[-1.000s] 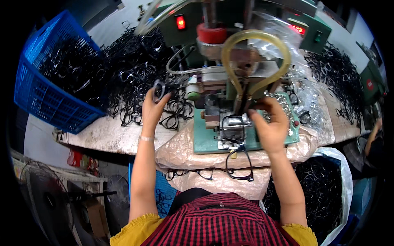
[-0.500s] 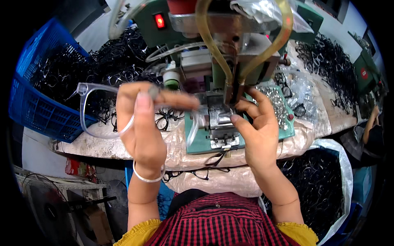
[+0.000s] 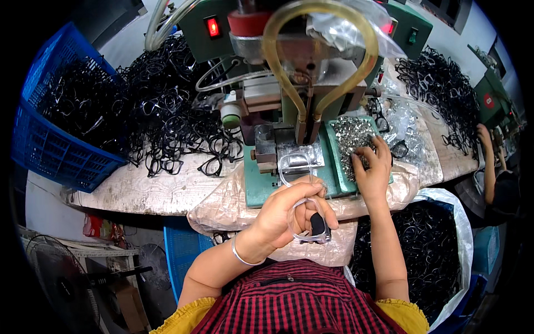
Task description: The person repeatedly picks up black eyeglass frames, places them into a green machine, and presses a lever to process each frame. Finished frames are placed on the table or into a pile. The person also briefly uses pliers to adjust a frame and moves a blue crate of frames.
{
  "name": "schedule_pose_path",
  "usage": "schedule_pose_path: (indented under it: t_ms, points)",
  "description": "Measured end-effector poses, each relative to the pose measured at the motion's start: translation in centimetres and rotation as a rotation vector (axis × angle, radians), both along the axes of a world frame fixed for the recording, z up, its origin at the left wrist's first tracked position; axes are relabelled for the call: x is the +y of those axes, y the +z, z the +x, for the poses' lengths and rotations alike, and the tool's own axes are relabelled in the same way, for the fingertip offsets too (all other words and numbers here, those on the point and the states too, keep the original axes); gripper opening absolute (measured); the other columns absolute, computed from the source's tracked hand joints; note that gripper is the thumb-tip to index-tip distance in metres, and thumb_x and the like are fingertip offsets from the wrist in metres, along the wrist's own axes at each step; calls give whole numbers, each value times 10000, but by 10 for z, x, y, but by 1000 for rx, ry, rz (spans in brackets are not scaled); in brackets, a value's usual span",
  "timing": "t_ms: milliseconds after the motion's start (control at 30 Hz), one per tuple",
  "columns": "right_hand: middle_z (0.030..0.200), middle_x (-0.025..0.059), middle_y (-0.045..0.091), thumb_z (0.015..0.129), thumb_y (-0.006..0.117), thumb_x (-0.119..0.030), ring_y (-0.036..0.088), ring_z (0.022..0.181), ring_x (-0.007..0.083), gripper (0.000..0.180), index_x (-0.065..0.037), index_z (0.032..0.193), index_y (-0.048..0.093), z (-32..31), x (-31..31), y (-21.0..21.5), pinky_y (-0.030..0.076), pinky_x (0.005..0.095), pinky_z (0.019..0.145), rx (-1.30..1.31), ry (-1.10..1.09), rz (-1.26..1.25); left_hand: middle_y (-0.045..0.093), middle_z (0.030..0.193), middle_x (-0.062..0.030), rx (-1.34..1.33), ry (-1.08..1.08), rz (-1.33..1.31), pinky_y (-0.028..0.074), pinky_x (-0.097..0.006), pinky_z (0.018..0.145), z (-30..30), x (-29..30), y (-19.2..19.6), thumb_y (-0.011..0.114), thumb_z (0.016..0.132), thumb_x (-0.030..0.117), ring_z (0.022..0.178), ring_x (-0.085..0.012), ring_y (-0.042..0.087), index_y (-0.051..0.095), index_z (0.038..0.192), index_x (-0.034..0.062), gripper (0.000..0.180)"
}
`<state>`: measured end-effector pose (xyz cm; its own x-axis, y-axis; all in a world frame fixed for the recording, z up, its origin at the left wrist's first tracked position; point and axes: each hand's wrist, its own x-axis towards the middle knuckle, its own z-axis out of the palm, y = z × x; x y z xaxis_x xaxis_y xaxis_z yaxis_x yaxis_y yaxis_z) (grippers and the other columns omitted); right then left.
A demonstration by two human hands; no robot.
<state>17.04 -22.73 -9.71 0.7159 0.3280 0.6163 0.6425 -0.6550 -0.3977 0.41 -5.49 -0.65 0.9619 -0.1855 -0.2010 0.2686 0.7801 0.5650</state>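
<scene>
A clear eyeglass frame (image 3: pixel 290 222) is held in my left hand (image 3: pixel 283 214), in front of the machine's base. Its fingers are curled round the frame, with one rim near the palm and the other reaching up toward the metal fixture (image 3: pixel 300 155). A dark patch shows at the fingers. My right hand (image 3: pixel 372 170) reaches over the green tray (image 3: pixel 337 181) of small silvery metal parts (image 3: pixel 351 139). Its fingertips are bent down among the parts; whether a part is between them I cannot make out.
The green machine (image 3: pixel 245 181) carries yellowish hoses (image 3: pixel 367 61) and a lit red switch (image 3: pixel 212 26). Dark eyeglass frames (image 3: pixel 167 122) are heaped at left beside a blue crate (image 3: pixel 72 161). A white-lined sack (image 3: pixel 470 239) of dark frames stands at lower right. Another person's arm (image 3: pixel 488 161) is at far right.
My left hand has moved right and down, away from the fixture, with the clear eyeglass frame. My right hand has left the fixture and gone right to the tray of metal parts.
</scene>
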Motion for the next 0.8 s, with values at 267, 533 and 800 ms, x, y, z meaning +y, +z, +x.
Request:
schedule_pose_path:
  t_ms: [267,533,800]
  points:
    - [1037,114,648,791,677,-69,600,1014,319,112,-39,893,645,21,20,13,480,400,831,-160,196,-12,656,879,-218,-100,-63,137,548,-272,581,-20,10,-34,348,1030,424,814,-233,664,506,1124,40,425]
    - [1041,64,677,917,606,-40,621,921,130,183,2,1082,673,9,2,-14,492,247,846,511,19,891,678,841,-119,95,824,853,512,-266,661,-95,92,-48,548,955,198,744,-168,639,549,1008,15,190]
    - [962,60,680,873,643,-27,620,913,131,132,18,992,680,0,35,11,464,254,859,413,166,617,538,1332,-133,73,723,2508,438,-379,920,-42,222,-73,704,753,118,1025,-318,518,735,958,171,214]
